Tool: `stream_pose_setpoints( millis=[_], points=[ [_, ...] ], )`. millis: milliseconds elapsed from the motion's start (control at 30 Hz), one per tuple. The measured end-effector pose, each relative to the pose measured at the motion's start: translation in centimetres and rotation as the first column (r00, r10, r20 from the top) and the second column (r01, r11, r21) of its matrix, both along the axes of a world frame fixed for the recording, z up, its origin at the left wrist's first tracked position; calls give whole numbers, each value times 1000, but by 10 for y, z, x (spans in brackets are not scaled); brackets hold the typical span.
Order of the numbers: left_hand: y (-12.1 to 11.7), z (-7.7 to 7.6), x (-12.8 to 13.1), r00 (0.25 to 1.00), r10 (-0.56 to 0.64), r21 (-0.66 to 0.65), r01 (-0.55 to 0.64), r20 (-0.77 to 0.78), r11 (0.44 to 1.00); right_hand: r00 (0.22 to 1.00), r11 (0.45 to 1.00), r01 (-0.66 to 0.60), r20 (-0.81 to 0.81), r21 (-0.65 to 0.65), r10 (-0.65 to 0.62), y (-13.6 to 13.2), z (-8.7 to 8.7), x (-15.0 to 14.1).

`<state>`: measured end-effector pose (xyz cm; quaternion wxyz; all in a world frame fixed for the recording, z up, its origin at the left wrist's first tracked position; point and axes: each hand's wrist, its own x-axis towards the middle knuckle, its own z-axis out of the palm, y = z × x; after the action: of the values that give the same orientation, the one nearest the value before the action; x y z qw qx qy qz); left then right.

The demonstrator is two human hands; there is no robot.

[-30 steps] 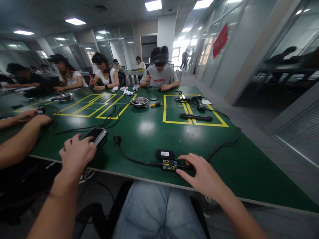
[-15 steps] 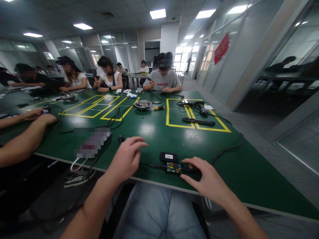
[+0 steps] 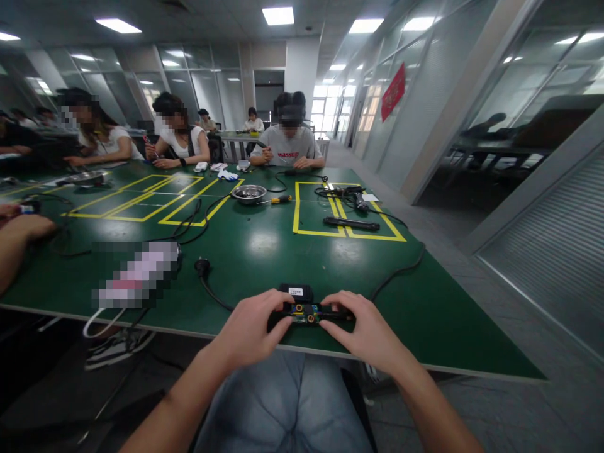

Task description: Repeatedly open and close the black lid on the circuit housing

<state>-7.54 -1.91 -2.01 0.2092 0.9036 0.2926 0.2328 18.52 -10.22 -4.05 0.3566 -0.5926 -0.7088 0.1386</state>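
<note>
An exposed circuit board (image 3: 306,313) with copper coils lies near the table's front edge, a black cord running off each end. My left hand (image 3: 252,324) has its thumb and fingers closed around the board's left end. At the right end, my right hand (image 3: 361,324) grips it the same way. Just behind the board rests a black plastic cover (image 3: 296,292) with a white label. The cord on the left leads to a black plug (image 3: 202,267). My fingers hide both ends of the board.
A phone (image 3: 141,270), blurred out, lies on the left with a white cable. Farther back are a metal bowl (image 3: 249,194), a yellow-black screwdriver (image 3: 278,200) and a black bar-shaped tool (image 3: 352,223). A neighbour's arm (image 3: 23,236) rests at far left; several people sit around.
My left hand has left the phone and come right to the board's left end. My right hand stays at the right end, closing onto it. The view has shifted a little.
</note>
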Motion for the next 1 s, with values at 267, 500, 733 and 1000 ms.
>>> stream_pose_setpoints(
  millis=[267,500,733,1000],
  points=[
    [3,1,-3,999,-38,117,36,22,992,988,995,-72,-133,73,81,2,1,1],
    [9,18,11,999,30,151,-25,-29,988,991,996,-61,-116,62,68,2,3,3],
    [42,20,19,987,-19,43,27,-160,999,1000,999,1,28,41,-2,2,4,3],
    [27,20,11,999,23,36,-22,-33,999,998,998,22,56,63,-26,1,2,2]
  ],
)
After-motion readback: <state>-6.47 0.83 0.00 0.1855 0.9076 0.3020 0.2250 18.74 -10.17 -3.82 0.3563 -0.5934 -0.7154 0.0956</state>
